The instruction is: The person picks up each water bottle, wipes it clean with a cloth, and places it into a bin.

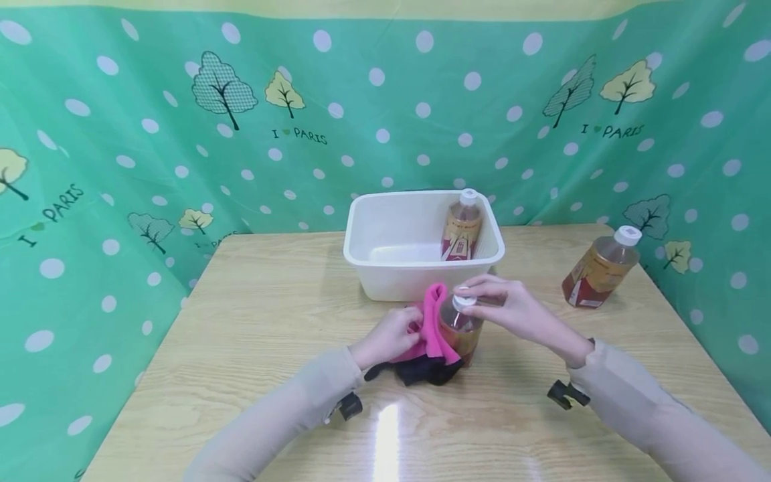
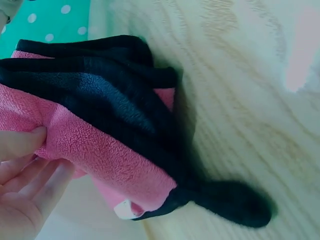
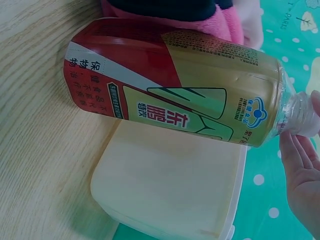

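In front of the white basin, a drink bottle (image 1: pixel 462 329) with a red and gold label stands on the table. My right hand (image 1: pixel 502 309) pinches its white cap (image 3: pixel 304 114) from above with thumb and fingers. Against the bottle's left side is a pink cloth (image 1: pixel 430 328) with black edging, bunched up. My left hand (image 1: pixel 390 337) grips this cloth; in the left wrist view the thumb (image 2: pixel 22 144) presses on its pink face. A black loop (image 2: pixel 232 202) of the cloth trails onto the table.
The white basin (image 1: pixel 415 273) stands at the back middle, with a second bottle (image 1: pixel 462 231) upright inside. A third bottle (image 1: pixel 601 268) stands at the table's right side. A green dotted curtain (image 1: pixel 385 100) hangs behind the wooden table (image 1: pixel 271 314).
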The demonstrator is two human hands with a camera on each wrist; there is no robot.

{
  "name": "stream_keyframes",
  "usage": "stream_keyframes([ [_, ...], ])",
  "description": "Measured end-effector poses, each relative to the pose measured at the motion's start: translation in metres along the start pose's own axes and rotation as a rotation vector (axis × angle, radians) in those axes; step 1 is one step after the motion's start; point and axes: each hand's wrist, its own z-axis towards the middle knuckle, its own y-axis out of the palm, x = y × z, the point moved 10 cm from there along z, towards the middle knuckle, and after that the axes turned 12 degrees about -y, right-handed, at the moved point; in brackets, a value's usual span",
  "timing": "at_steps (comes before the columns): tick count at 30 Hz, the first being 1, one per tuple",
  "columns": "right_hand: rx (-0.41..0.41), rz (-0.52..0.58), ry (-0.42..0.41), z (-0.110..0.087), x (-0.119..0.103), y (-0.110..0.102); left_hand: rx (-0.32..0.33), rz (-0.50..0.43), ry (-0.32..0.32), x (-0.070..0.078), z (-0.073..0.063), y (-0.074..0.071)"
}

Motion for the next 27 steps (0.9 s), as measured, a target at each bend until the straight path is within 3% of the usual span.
stream_keyframes([
  [6,0.001,-0.011,0.002,0.000,-0.001,0.000,-0.012,0.042,-0.018,-0.005,0.001,0.007],
  [11,0.004,-0.010,-0.006,0.001,0.000,0.000,-0.018,0.035,-0.027,-0.004,0.001,0.005],
  [16,0.002,-0.007,0.000,0.000,0.002,0.001,-0.003,0.000,-0.013,0.009,-0.002,-0.011],
  [23,0.010,-0.023,-0.008,0.000,0.002,0.000,0.068,-0.027,0.069,0.035,-0.005,-0.037],
  [27,0.013,-0.031,-0.022,0.000,0.001,-0.001,0.097,-0.034,0.104,0.043,-0.006,-0.044],
])
